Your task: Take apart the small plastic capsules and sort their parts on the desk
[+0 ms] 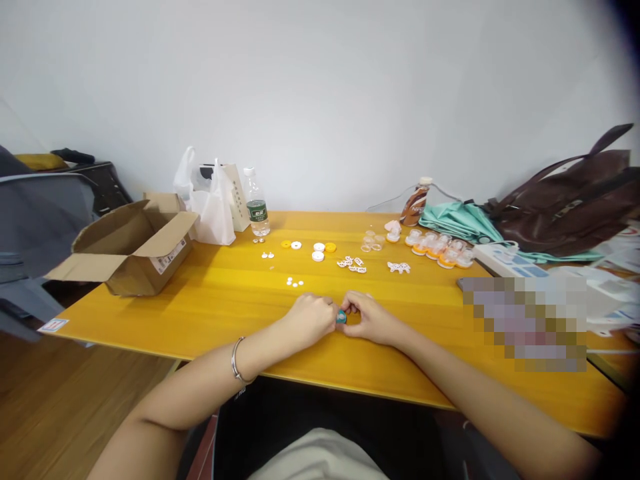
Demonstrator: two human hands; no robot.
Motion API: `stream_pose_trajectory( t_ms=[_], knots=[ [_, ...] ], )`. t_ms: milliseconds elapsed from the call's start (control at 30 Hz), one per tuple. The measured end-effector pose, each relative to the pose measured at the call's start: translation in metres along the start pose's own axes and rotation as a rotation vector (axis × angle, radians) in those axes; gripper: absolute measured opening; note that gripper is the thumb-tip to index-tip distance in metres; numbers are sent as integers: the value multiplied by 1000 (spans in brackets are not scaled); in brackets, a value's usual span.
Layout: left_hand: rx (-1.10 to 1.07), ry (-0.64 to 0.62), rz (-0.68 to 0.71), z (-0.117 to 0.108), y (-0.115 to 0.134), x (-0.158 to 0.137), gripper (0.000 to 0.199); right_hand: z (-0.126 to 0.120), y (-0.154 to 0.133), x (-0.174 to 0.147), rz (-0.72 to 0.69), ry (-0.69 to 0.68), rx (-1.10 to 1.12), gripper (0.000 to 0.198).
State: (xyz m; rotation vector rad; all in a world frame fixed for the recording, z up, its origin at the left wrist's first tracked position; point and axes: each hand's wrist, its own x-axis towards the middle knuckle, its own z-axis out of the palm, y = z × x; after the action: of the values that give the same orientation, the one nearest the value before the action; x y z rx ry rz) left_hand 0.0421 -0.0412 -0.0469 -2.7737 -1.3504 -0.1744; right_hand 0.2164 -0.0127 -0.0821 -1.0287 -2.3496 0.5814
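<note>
Near the front of the table, my left hand (313,322) and my right hand (369,319) meet around a small round teal piece (341,317). Both hands have their fingers closed at it, thumb and forefinger of the right pinching its side. The left fingers are partly turned from view, and the piece is too small to name. Beyond the hands lie several tiny white discs (295,285), larger white wheel-like discs (318,256), yellow discs (331,247), white spotted flat pieces (357,269) and a white animal-shaped piece (399,267). Clear round caps (371,247) are farther back.
Clear-and-orange rounded items (447,257) line up at right, by a teal cloth (457,223), brown bag (565,190) and brown-labelled bottle (415,203). A blurred-out flat object (525,323) lies nearer. An open cardboard box (150,250), plastic bag (213,217) and water bottle (257,207) stand left.
</note>
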Motion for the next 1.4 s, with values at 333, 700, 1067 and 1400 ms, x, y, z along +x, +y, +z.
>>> stream_pose_trajectory(
  t_ms=[333,700,1067,1400],
  knots=[
    [14,97,-182,-11,-99,1,18,-1,0,-1,-1,-6,-2,19],
    [136,47,-169,-3,-97,5,17,-2,-2,0,-3,-9,-7,22],
    [-175,139,-46,-10,-74,-3,19,-3,-2,-1,6,-15,3,20],
    [-530,12,239,5,-40,1,28,-1,2,0,-15,-25,11,21]
  ],
)
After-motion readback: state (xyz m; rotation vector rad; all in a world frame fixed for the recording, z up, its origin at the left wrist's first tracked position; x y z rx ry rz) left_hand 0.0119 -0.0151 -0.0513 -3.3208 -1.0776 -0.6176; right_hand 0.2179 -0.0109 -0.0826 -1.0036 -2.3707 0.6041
